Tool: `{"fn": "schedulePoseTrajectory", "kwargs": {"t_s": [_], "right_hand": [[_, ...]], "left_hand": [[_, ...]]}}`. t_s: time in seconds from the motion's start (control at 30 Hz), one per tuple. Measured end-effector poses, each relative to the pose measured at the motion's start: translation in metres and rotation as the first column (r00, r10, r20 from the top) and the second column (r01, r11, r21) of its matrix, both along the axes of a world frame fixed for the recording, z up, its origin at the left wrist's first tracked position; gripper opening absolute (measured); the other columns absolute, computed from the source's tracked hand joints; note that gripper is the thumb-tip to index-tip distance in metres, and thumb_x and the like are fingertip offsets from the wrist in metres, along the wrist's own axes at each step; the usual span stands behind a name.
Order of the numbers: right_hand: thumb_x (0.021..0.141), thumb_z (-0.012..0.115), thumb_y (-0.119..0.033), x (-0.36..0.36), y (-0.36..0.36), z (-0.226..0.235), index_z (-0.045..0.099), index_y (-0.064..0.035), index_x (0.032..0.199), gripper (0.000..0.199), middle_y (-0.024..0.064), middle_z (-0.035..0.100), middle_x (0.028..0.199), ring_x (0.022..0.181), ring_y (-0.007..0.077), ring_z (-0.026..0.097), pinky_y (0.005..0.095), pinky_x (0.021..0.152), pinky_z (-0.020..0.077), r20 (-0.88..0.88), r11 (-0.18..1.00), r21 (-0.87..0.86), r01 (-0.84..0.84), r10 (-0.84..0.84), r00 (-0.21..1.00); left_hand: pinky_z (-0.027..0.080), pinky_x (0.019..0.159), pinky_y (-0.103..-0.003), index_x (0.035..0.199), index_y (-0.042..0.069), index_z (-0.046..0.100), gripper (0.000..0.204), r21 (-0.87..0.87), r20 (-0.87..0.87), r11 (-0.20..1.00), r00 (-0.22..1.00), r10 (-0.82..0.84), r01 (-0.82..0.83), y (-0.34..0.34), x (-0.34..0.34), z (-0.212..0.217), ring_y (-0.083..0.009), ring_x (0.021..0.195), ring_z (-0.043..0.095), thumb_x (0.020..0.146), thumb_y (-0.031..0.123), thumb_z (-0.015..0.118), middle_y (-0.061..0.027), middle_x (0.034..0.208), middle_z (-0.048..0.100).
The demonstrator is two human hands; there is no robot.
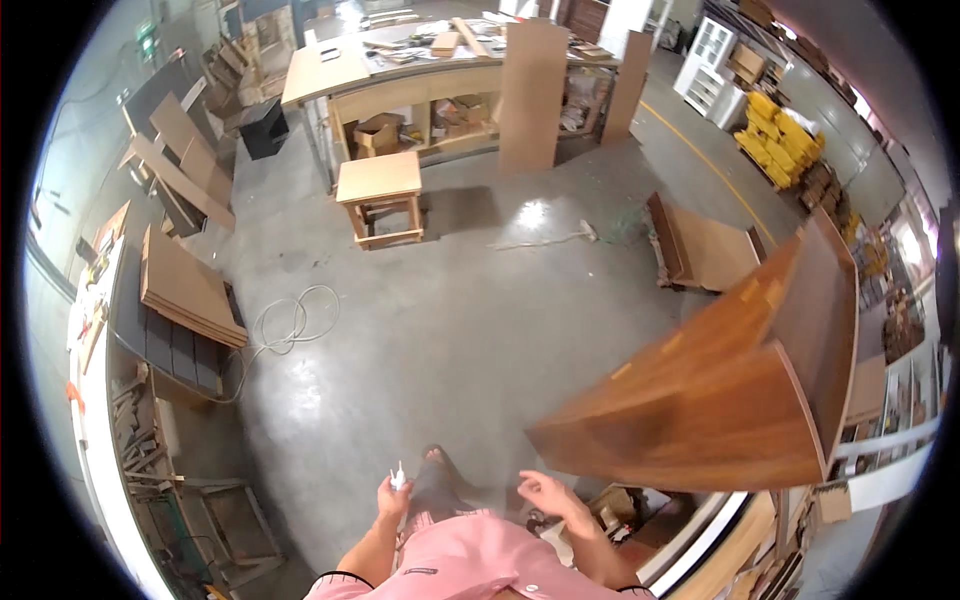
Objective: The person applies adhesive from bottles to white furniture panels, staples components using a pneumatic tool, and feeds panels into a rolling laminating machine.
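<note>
My left hand [392, 500] is closed round what look like small white nozzle bottles [399, 478], their thin tips pointing up. They are too small to make out fully. My right hand [545, 492] hangs in the air at the other side of my body, holding nothing visible, its fingers partly bent and apart. Nearest to it is a large brown wooden furniture piece [690, 440], with a glossy grained face and an open hollow side. Small pale strips [622, 371] show on its surface. A gap separates my right hand from the wood.
Ahead stands a small wooden stool [380, 178], before a long workbench [420, 80] with boards leaning on it. A broom [545, 240] and a coiled hose [290, 325] lie on the floor. Stacked panels [190, 285] lean at left. A box of scraps [620, 505] sits by my right arm.
</note>
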State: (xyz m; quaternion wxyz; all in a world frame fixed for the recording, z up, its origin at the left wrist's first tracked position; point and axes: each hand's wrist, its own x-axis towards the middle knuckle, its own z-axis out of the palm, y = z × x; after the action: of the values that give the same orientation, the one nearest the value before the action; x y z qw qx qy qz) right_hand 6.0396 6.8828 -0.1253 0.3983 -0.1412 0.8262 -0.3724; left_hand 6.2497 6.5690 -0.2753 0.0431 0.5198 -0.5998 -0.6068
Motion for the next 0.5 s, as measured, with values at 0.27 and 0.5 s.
{"fn": "schedulePoseTrajectory", "kwargs": {"t_s": [0.27,0.5], "right_hand": [[0.095,0.065,-0.019,-0.085,-0.087,-0.130,0.067,-0.0079,0.115,0.023,0.0042,0.068,0.089,0.068,0.0161,0.063,0.0322,0.055,0.0488,0.305,0.809,0.129,0.574,-0.583,0.753],[0.089,0.058,-0.033,-0.176,-0.133,-0.235,0.074,-0.0072,0.100,0.033,0.0162,0.074,0.099,0.094,0.0326,0.071,0.0459,0.080,0.0560,0.032,0.640,0.498,-0.585,0.661,0.750]], "left_hand": [[0.048,0.061,-0.030,0.101,0.005,0.059,0.023,-0.005,-0.051,0.925,0.924,0.380,-0.380,-0.223,-0.016,0.026,-0.0121,0.068,0.059,0.086,0.012,0.075,-0.0017,0.080,0.064],[0.042,0.046,-0.026,0.098,0.006,0.057,0.021,-0.042,0.013,0.841,0.841,0.541,-0.540,-0.366,-0.080,0.040,-0.0109,0.055,0.055,0.089,0.015,0.074,-0.0020,0.072,0.062]]}}
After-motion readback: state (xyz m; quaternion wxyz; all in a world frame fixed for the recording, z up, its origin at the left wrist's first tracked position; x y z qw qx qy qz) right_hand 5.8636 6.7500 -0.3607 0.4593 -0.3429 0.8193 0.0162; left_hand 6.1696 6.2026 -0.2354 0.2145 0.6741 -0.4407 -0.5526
